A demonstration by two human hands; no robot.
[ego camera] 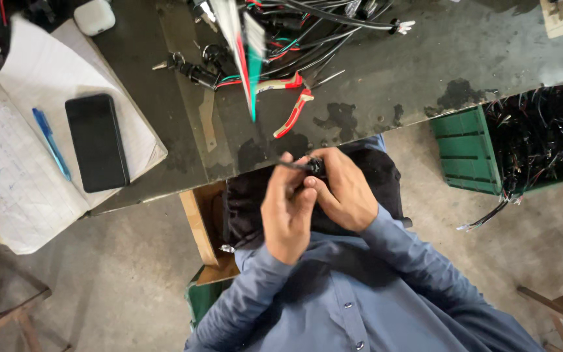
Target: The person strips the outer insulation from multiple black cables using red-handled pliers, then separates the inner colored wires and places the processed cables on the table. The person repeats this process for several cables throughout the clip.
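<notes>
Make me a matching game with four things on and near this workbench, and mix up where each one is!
Things:
1. phone
2. blue pen
3. red-handled pliers
4. green crate

Places:
A. beside the bench, full of dark wires
B. on the open notebook, right of the pen
C. on the dark benchtop near the wire bundle
D. on the notebook page, left of the phone

Pairs: 1-B, 2-D, 3-C, 4-A
</notes>
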